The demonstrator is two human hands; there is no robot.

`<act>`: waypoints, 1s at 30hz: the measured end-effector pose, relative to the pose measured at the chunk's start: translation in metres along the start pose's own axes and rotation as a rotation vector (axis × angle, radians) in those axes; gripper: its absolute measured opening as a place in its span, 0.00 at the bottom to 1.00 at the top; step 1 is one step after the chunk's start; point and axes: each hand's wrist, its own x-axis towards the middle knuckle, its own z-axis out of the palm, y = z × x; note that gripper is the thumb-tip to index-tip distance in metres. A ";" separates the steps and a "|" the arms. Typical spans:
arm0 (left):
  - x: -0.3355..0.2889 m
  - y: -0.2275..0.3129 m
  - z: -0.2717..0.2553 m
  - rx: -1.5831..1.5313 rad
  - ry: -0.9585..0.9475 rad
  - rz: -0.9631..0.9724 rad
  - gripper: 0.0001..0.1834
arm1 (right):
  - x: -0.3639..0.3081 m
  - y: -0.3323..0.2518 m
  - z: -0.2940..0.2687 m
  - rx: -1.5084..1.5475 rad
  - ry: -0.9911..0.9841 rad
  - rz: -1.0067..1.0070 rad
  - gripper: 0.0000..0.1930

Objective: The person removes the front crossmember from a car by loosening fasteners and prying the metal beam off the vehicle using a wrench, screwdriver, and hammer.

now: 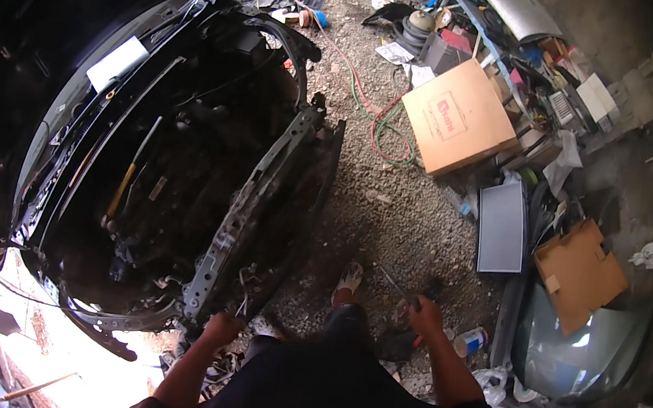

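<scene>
My right hand (426, 320) is closed round the dark handle of a screwdriver (396, 284), whose long thin shaft points away and to the left over the gravel. My left hand (222, 328) is closed at the front corner of a car with its engine bay exposed. Next to its fingers is a small shiny metal piece (242, 306); whether the hand grips it I cannot tell. Just beyond that hand runs the car's grey front crossmember (215, 251), with holes along it. The engine bay (174, 185) is mostly in deep shadow.
A large cardboard box (459, 118) stands on the gravel at far right, with a red and green hose (388, 134) beside it. Nearer are a grey rectangular panel (501, 228), a flattened carton (581, 272), a glossy body panel (586, 350) and a labelled container (471, 341).
</scene>
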 end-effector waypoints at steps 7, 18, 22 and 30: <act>0.104 0.135 -0.020 0.063 0.149 0.035 0.24 | 0.148 -0.006 -0.034 -0.011 0.025 -0.295 0.17; 0.103 0.178 -0.004 0.081 0.163 -0.204 0.30 | 0.376 -0.195 -0.098 0.040 -0.050 -0.610 0.14; 0.128 0.153 -0.003 0.078 0.125 -0.214 0.30 | 0.435 -0.256 -0.098 0.021 -0.109 -0.588 0.14; 0.187 0.224 -0.101 0.008 0.191 -0.337 0.25 | 0.545 -0.318 -0.040 -0.030 -0.056 -0.672 0.12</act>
